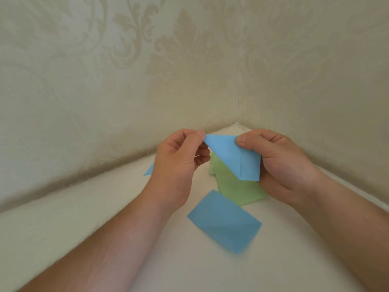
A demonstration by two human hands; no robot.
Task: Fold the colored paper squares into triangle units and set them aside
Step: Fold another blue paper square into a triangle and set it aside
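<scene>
A small blue tip is seen peeking out behind the left hand, whose thumb and fingers are pinched on the sharp left corner of a partly folded blue paper. This paper is held up in the air above the white table, its long slanted edge running from the upper left down to the lower right, and its right side is pinched by the right hand. Three blue papers are counted in all, one of them a flat folded blue piece lying on the table, and a smooth green paper is seen under the held one.
</scene>
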